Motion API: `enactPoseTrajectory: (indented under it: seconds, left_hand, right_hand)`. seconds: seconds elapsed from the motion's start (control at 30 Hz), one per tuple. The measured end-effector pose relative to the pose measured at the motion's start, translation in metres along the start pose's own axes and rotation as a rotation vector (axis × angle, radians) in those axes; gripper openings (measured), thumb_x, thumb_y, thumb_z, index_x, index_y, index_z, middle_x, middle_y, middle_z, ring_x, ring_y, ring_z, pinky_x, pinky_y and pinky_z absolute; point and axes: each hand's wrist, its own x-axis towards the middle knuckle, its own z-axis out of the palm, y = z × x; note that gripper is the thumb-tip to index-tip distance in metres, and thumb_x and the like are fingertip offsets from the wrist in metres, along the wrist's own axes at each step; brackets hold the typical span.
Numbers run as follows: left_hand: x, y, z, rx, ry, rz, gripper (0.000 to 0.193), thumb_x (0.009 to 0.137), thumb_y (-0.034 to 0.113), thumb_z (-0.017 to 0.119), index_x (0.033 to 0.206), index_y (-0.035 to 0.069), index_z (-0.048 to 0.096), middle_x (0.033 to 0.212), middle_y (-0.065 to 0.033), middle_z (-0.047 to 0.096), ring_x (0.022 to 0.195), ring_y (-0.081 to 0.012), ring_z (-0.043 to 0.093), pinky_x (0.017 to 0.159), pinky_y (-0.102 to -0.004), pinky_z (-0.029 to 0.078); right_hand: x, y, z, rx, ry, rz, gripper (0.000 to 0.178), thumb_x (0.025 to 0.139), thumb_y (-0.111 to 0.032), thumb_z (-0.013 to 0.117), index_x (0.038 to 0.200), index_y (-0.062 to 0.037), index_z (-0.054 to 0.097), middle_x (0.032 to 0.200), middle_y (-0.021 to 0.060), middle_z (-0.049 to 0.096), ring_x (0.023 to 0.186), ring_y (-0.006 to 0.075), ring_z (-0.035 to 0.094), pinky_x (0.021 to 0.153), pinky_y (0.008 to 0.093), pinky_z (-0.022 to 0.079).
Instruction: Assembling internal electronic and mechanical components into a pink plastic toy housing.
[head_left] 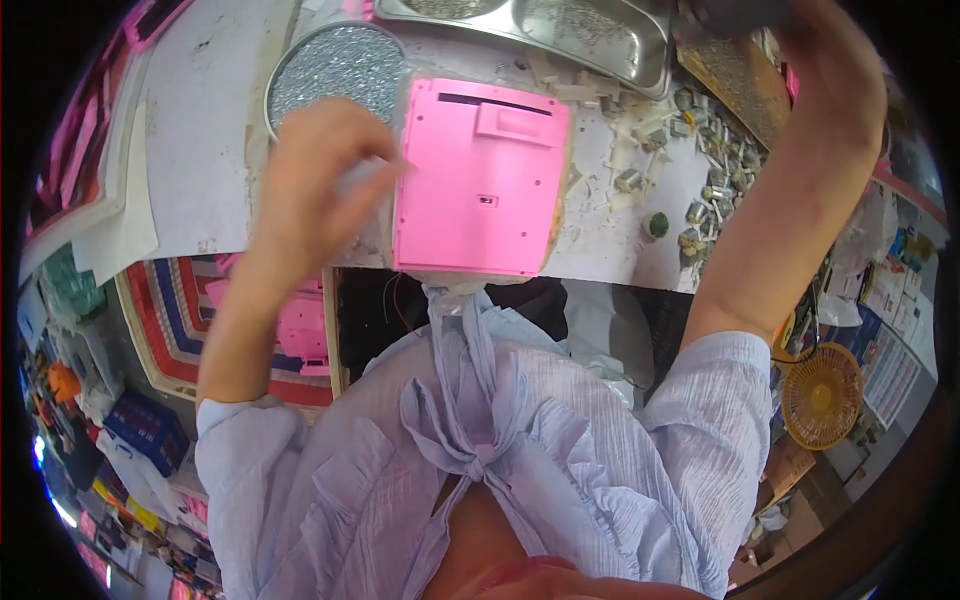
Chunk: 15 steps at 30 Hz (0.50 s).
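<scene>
A flat pink plastic housing (470, 190) lies on the white worktable in front of me. It has a dark slot near its far edge and a small opening in the middle. My left hand (335, 165), smeared by motion, hovers by the housing's left edge. Its fingers bend over the near side of a round dish (270, 95) of small silvery metal parts, probably screws; whether they hold anything is unclear. At the far right my right hand (800, 25) is cut off by the picture's edge, its fingers around a blurred dark object (735, 15) whose kind I cannot make out.
Steel trays (560, 35) of small parts stand along the far side. Small motors (715, 190) and white plastic bits (625, 155) are scattered right of the housing, beside a cardboard tray (735, 85). More pink pieces (300, 325) sit in a striped box below left. A yellow basket (822, 395) is at right.
</scene>
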Motion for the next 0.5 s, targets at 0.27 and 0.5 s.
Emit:
enactPoseTrajectory:
  seconds: [0.27,0.5]
  left_hand:
    - [-0.006,0.043,0.049,-0.2,0.011,0.019,0.021,0.078,0.005,0.079,0.096,0.01,0.07,0.089,-0.0034,0.063,0.085,-0.0243,0.059,0.084,-0.0396,0.039]
    - [-0.007,0.044,0.047,-0.221,0.069,0.038,0.023,0.077,0.009,0.082,0.095,0.013,0.069,0.086,0.0006,0.063,0.081,-0.0195,0.059,0.08,-0.0373,0.037]
  right_hand:
    - [-0.078,-0.026,0.136,0.301,0.214,0.054,0.031,0.098,-0.034,0.066,0.116,-0.0117,0.054,0.065,-0.0043,0.053,0.055,0.0121,0.051,0.056,0.0305,0.039]
    - [-0.08,-0.022,0.156,0.385,0.253,0.062,0.029,0.097,-0.034,0.069,0.11,-0.0129,0.054,0.066,-0.0039,0.055,0.052,0.0126,0.053,0.056,0.0324,0.041]
